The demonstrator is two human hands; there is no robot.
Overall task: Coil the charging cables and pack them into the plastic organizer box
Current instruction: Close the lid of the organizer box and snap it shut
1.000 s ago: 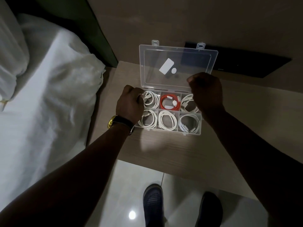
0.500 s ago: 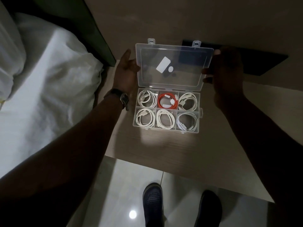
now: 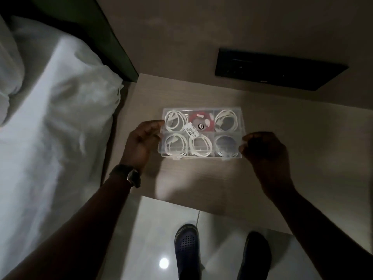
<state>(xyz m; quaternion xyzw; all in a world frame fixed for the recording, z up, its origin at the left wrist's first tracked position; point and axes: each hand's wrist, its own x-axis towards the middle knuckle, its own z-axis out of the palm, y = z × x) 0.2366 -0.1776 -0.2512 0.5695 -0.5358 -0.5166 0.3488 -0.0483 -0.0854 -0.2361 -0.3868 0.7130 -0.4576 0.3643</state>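
The clear plastic organizer box (image 3: 241, 126) lies on the wooden bedside table with its lid down. Through the lid I see six compartments, each with a coiled cable: white coils (image 3: 175, 120) around a red coil (image 3: 207, 123) in the back middle. A white label and a round black sticker sit on the lid. My left hand (image 3: 142, 142) touches the box's left side, fingers spread along the edge. At the front right corner my right hand (image 3: 262, 148) has its fingertips curled against the box.
The wooden table (image 3: 201, 178) has its front edge close to me. A bed with white sheets (image 3: 50, 138) lies to the left. A black panel (image 3: 278, 67) is set in the wall behind. My feet in dark shoes (image 3: 186, 245) stand on glossy tiles below.
The lid was standing open; both hands took its sides and brought it down. It now lies over the compartments, and my hands have come forward to the box's sides.
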